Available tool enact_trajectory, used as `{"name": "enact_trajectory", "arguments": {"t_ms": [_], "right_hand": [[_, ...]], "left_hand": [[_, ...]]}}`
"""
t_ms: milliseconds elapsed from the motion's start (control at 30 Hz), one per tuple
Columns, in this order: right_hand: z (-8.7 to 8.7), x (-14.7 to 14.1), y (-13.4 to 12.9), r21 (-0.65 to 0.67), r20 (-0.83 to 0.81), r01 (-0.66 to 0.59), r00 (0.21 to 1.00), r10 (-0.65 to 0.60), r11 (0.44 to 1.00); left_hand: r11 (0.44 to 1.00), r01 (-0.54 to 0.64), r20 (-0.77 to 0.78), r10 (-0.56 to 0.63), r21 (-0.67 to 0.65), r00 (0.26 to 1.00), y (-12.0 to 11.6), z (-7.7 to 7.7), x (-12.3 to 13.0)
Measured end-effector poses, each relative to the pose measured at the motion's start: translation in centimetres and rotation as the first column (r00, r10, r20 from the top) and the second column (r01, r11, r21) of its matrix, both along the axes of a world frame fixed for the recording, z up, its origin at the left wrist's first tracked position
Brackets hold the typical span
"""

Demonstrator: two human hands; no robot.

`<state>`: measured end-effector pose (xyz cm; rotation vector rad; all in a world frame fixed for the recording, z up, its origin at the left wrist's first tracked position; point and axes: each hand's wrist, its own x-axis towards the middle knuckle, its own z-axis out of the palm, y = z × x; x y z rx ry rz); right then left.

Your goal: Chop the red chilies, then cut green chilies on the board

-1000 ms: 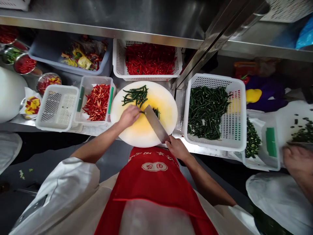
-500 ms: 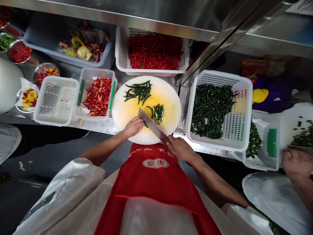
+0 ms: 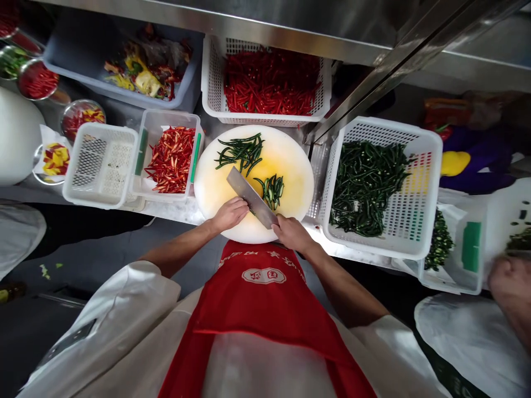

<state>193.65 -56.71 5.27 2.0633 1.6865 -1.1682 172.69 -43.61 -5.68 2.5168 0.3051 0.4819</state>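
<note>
A round white cutting board [image 3: 215, 190], stained yellow, lies in front of me. My right hand [image 3: 291, 232] is wrapped round the handle of a cleaver [image 3: 251, 197], whose broad blade slants up to the left over the board. Beside the blade's left edge, my left hand [image 3: 231, 213] has its fingers bent together; a bit of green shows at the fingertips, mostly hidden. Whole green chilies [image 3: 240, 152] lie at the board's back left. A smaller pile of cut green chilies [image 3: 271, 190] sits right of the blade.
Behind the board stands a basket of red chilies [image 3: 271, 83]; a basket of green chilies [image 3: 367, 188] is at the right. Leftward are a tub of cut red chilies [image 3: 172, 160] and a white basket [image 3: 99, 166]. Another person's hand [image 3: 512, 282] shows far right.
The cleaver and my right hand have shifted slightly left and up. The board and containers sit a little differently in view, mostly further right.
</note>
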Motion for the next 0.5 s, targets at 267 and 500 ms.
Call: {"name": "enact_trajectory", "arguments": {"t_ms": [267, 500], "right_hand": [[2.0, 3.4, -5.4, 0.052, 0.012, 0.157, 0.987, -0.158, 0.986], [3.2, 1.9, -7.0, -0.036, -0.079, -0.051, 0.996, 0.048, 0.998]], "left_hand": [[0.932, -0.361, -0.084, 0.357, -0.034, 0.930, 6.8, 1.8, 3.5], [0.919, -0.384, -0.567, 0.367, 0.095, 0.738, 11.7, 3.2, 10.9]]}}
